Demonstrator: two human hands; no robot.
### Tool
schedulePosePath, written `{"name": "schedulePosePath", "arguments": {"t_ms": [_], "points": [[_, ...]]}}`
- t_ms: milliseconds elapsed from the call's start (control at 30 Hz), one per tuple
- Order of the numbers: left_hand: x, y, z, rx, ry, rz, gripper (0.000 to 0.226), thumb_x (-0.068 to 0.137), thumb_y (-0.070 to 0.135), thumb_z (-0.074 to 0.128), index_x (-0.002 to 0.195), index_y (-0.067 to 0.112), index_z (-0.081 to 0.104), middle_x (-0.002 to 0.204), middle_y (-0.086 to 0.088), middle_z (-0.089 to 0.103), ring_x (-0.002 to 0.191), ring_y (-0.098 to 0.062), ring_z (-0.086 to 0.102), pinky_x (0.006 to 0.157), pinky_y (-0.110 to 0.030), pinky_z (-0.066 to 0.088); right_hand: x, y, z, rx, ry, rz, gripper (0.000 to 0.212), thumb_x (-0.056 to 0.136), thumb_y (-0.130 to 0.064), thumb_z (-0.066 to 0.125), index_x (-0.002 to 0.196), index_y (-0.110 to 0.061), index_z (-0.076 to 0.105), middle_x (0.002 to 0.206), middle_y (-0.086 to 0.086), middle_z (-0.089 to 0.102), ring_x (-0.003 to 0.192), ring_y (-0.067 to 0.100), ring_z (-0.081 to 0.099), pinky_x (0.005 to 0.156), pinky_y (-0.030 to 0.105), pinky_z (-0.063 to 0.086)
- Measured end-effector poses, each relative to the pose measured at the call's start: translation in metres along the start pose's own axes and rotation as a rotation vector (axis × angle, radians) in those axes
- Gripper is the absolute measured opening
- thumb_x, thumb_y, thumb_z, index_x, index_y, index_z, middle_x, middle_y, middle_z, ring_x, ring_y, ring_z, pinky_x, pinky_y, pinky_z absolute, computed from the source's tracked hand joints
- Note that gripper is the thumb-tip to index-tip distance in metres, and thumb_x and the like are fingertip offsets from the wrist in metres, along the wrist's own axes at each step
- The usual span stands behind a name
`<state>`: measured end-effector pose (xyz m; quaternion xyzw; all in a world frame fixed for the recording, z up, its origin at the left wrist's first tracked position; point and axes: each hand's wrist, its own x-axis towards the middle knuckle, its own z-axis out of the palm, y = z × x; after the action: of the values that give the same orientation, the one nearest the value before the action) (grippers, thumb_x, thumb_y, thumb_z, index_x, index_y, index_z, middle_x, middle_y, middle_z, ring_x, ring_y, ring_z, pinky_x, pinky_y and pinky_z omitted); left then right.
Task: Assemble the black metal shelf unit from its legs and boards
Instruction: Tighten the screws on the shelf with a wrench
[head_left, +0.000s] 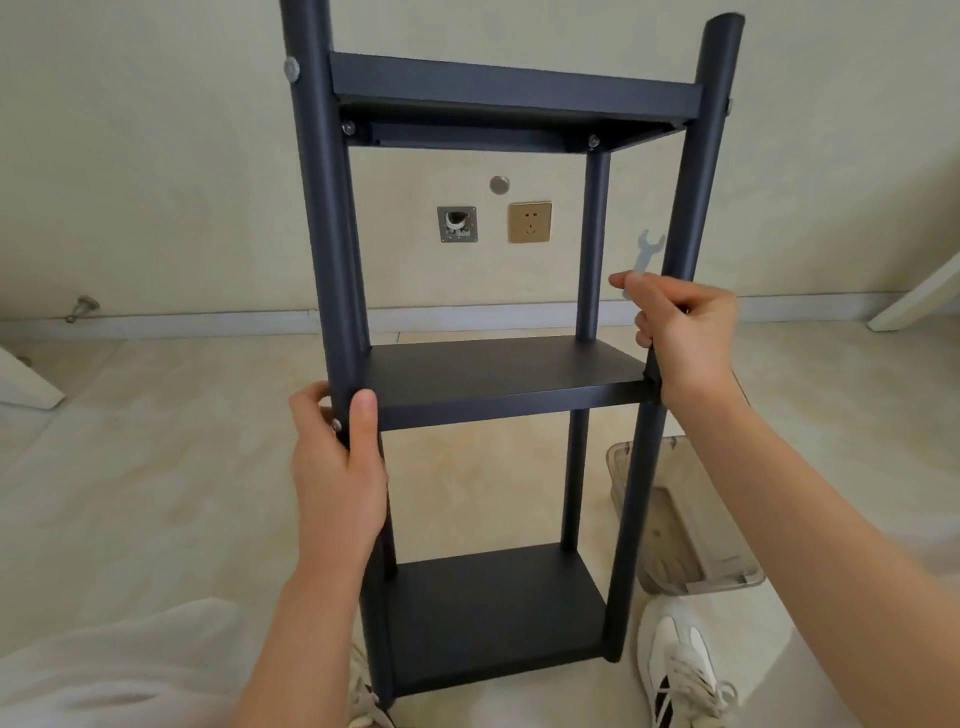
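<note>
Left hand (337, 467) grips left leg (324, 208), right hand (680, 332) grips right leg (697, 182) plus wrench (645, 249); shelf (498, 379) stands upright between them, long axis vertical, left hand lower.

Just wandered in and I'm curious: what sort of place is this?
Probably a room in a home: a power socket in the plain wall, a pale floor with a skirting board, and a black shelf unit being put together with a wrench.
</note>
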<state>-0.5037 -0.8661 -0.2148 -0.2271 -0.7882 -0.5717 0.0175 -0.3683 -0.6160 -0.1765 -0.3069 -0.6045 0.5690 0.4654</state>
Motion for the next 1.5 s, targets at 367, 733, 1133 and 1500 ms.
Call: {"name": "schedulePosePath", "arguments": {"t_ms": [367,733,1133,1500], "points": [[0.045,0.017,-0.025,-0.004,-0.122,-0.078,0.015,0.098,0.029,0.063,0.109,0.038,0.056,0.103,0.031,0.067,0.094,0.014,0.061,0.079,-0.016,0.045,-0.017,0.005,0.017,-0.002,0.032,-0.045,0.013,0.091,-0.023,0.067,0.087,-0.028,0.079,0.070,-0.020,0.070,0.079,0.004,0.058,0.086,0.036,0.048],[0.076,0.040,-0.016,-0.415,0.209,-0.001,0.016,0.095,0.033,0.069,0.083,0.027,0.059,0.058,0.010,0.044,0.049,-0.006,0.043,0.052,-0.020,0.045,-0.021,0.013,0.033,-0.094,-0.101,-0.068,0.012,0.090,-0.021,0.070,0.088,-0.030,0.078,0.101,0.009,0.066,0.090,-0.001,0.059,0.077,0.004,0.043],[0.079,0.037,0.007,-0.362,0.293,0.061,0.027,0.087,0.044,0.073,0.063,0.040,0.060,0.056,0.014,0.052,0.052,-0.006,0.050,0.049,-0.016,0.045,-0.001,0.016,0.023,-0.365,-0.135,-0.075,0.013,0.088,-0.017,0.072,0.091,-0.005,0.075,0.099,-0.003,0.055,0.079,-0.009,0.054,0.068,0.002,0.042],[0.083,0.022,0.005,-0.361,0.387,0.014,0.029,0.081,0.055,0.072,0.065,0.034,0.060,0.060,0.015,0.053,0.063,-0.009,0.055,0.060,-0.021,0.050,-0.004,0.026,0.000,-0.499,-0.336,-0.121,0.014,0.088,-0.028,0.070,0.094,-0.018,0.079,0.129,-0.006,0.055,0.116,0.008,0.053,0.097,0.023,0.044]]}}
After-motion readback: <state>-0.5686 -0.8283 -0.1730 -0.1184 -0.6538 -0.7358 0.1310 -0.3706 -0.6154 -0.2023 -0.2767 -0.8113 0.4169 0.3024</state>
